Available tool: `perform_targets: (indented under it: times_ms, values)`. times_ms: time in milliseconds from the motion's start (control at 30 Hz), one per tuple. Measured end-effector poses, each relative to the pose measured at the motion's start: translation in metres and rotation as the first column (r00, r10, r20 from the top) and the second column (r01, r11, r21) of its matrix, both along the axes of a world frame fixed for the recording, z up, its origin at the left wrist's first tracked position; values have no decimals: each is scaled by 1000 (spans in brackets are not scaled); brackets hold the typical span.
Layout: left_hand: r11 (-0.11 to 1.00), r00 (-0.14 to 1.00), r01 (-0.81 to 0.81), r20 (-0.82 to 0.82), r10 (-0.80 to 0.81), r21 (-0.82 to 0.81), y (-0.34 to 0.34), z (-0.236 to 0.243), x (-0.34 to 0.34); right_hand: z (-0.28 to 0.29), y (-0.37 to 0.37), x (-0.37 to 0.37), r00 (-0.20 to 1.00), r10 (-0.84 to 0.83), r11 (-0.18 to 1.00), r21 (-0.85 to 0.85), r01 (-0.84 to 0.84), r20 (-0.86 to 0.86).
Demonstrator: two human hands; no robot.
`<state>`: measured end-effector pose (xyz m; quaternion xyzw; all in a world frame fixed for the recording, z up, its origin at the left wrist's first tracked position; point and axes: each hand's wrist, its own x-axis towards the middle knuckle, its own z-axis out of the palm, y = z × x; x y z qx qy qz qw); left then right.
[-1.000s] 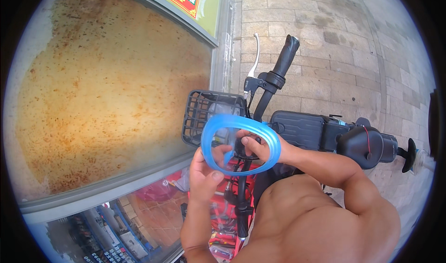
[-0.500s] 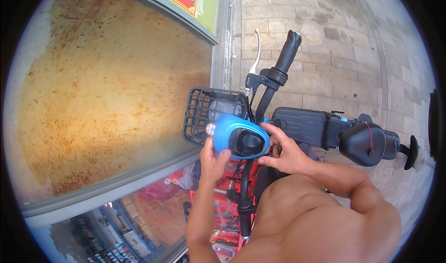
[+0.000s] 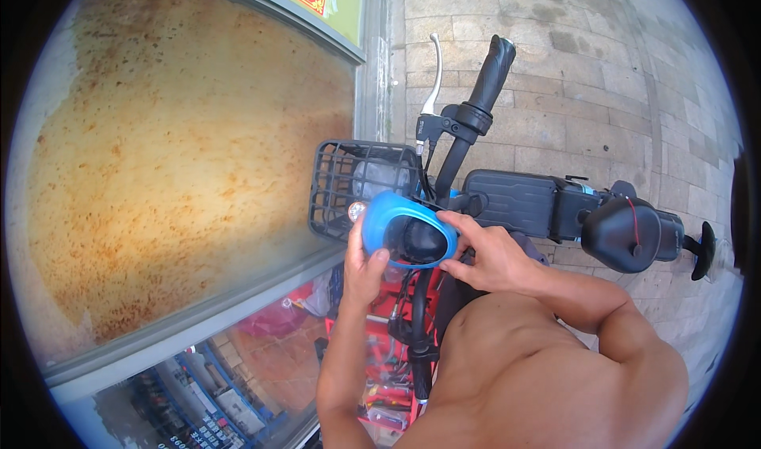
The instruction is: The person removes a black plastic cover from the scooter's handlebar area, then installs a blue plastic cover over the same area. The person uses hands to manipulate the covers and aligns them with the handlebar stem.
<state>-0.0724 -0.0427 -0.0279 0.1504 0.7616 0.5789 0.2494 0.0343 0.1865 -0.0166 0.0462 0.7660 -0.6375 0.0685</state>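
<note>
A glossy blue shell [image 3: 382, 225] with a dark oval opening on top sits at the middle of the handlebar [image 3: 453, 168] of a two-wheeler. My left hand [image 3: 365, 273] grips its left side, with the thumb lying over the near edge. On the other side my right hand [image 3: 495, 257] pinches the rim, thumb below and fingers above. Inside the opening shows a rounded black part [image 3: 424, 240]. A small round lamp [image 3: 357, 211] pokes out beside my left fingers. The undersides of the shell and some fingertips are hidden.
A black wire basket [image 3: 323, 189] with a clear plastic bag hangs in front of the handlebar. The brake lever [image 3: 434, 76] and grip [image 3: 493, 76] stick out at the far side. Behind lie a long black seat [image 3: 507, 203] and a saddle [image 3: 622, 236]. A stained glass panel [image 3: 198, 156] stands at left.
The blue shell has tilted a little in my hands, and its rim around the dark opening shows more. Both hands keep their hold. The whole view has shifted slightly.
</note>
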Motion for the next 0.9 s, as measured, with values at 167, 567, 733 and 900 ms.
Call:
perform_targets:
  times_ms: [167, 567, 733, 900]
  values:
    - [1000, 998, -22, 54, 22, 4, 10, 6, 5, 5, 4, -3, 998, 27, 999, 29, -28, 56]
    - [977, 995, 57, -63, -71, -205, 10, 9, 7, -4, 7, 1, 996, -4, 999, 37, 1, 86]
    - [987, 997, 56, -38, -63, -154, 10, 6, 11, -7, 7, 3, 995, 2, 999, 35, -5, 103]
    - [989, 997, 60, -45, -66, -136, 10, 4, 12, -9, 9, 5, 992, 38, 991, 125, -53, 119]
